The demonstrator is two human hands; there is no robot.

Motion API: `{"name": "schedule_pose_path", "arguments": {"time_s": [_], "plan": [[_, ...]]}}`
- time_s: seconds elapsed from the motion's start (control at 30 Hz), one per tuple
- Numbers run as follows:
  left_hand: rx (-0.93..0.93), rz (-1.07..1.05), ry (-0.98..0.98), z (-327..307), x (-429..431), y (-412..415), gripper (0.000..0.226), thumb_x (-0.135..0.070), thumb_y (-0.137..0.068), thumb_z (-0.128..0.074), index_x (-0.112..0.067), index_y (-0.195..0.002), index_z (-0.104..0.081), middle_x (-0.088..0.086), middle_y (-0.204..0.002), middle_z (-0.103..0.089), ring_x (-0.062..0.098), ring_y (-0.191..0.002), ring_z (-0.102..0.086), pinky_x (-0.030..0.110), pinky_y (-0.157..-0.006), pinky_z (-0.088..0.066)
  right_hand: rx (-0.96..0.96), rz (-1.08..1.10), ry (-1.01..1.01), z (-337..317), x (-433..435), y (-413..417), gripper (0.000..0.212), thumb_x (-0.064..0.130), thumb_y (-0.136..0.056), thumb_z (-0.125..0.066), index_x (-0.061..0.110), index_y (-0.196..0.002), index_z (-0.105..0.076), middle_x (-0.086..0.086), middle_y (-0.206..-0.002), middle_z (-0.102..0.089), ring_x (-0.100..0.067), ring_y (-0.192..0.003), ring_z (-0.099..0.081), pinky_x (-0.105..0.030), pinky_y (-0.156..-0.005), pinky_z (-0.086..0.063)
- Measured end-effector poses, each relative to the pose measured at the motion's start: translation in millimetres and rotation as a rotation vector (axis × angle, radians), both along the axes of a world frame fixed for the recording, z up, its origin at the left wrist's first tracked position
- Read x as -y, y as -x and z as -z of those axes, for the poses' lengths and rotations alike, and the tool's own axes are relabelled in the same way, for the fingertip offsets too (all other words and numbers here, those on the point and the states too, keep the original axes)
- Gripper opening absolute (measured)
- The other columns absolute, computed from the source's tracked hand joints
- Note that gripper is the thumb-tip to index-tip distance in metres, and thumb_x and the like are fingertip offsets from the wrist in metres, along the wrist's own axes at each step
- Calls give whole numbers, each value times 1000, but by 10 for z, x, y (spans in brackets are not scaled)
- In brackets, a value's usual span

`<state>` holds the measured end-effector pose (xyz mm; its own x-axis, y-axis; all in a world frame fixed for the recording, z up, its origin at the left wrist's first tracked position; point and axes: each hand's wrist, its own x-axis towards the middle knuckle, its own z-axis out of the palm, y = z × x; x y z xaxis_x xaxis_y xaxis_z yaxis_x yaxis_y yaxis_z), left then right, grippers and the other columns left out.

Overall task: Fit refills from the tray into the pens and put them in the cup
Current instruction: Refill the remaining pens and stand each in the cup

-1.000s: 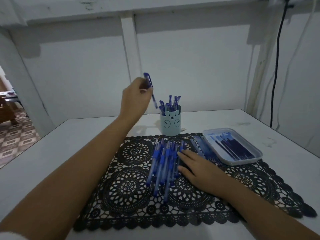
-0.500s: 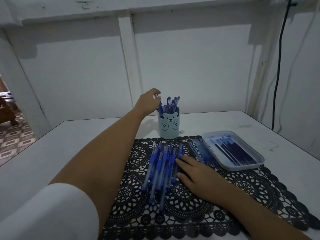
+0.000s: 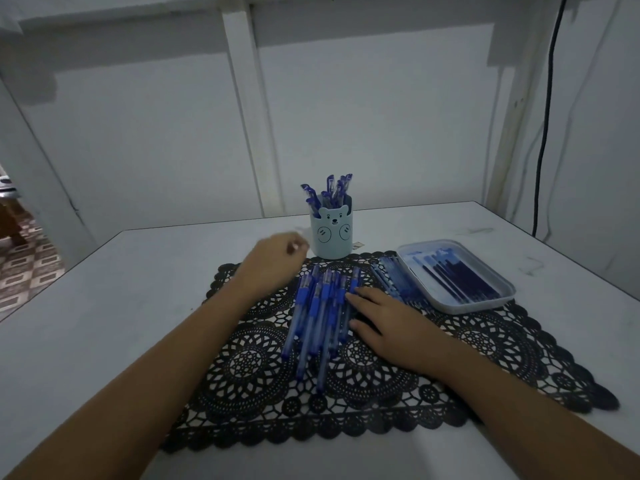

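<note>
A pale blue bear cup [image 3: 331, 237] stands at the far edge of the black lace mat [image 3: 485, 344] with several blue pens [image 3: 329, 192] upright in it. A pile of blue pens [image 3: 320, 313] lies on the mat's middle. The white tray [image 3: 505, 292] at the right holds dark refills [image 3: 453, 278]. My left hand [image 3: 273, 261] hovers left of the cup, blurred, fingers loosely curled, holding nothing I can see. My right hand [image 3: 388, 323] rests flat on the mat, fingertips touching the pile's right side.
A few clear blue pen parts [image 3: 391, 278] lie between the pile and the tray. The white table [image 3: 104, 306] ends at a white wall behind the cup. A black cable [image 3: 543, 133] hangs at the far right. A tiled floor [image 3: 24, 271] shows at the left.
My left hand carried a pen to the cup, let it go there, and has drawn back down to the left of the cup. My right hand stayed on the pile.
</note>
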<state>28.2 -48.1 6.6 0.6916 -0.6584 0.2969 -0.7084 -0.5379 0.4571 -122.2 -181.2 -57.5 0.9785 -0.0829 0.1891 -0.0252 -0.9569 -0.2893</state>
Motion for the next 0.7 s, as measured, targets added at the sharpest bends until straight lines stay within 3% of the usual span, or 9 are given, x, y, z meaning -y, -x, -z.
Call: {"name": "schedule_pose_path", "arguments": {"time_s": [0.1, 0.23, 0.37, 0.53, 0.7], "plan": [[-42, -33, -155, 248, -198, 192, 24, -32, -94, -44, -19, -108, -58, -4, -98, -60, 8, -74, -57, 21, -63, -43, 29, 9, -12, -4, -16, 12, 53, 37, -98, -35, 19, -146, -22, 3, -149, -27, -11, -131, -32, -26, -105, -31], [-50, -92, -209, 366, -329, 313, 22, -36, -93, -44, -21, -104, -55, -11, -79, -54, 4, -64, -51, 23, -57, -40, 97, 37, 0, 3, -57, 35, 51, 33, -97, -37, 20, -145, -23, 1, -133, -44, -13, -116, -45, -27, -92, -43], [-70, -102, -280, 354, -335, 360, 22, -42, -90, -49, -22, -97, -52, -7, -83, -57, 8, -72, -54, 24, -62, -43, 115, 58, -14, 24, -73, 47, 51, 31, -97, -38, 18, -145, -25, 0, -132, -46, -13, -114, -46, -26, -93, -41], [-96, -97, -264, 291, -322, 450, 17, -27, -89, -50, -11, -89, -55, -1, -78, -54, 10, -63, -46, 19, -53, -36, 117, 60, 8, 25, -100, 52, 49, 29, -97, -38, 14, -143, -29, -3, -132, -47, -15, -115, -47, -27, -94, -40], [-173, -153, -177, 243, -330, 505, 16, -21, -86, -55, -12, -74, -49, 4, -71, -53, 14, -59, -44, 23, -53, -38, 97, 62, 8, -2, -122, 65, 47, 27, -97, -39, 14, -141, -31, -6, -129, -51, -18, -113, -50, -32, -95, -43]]}}
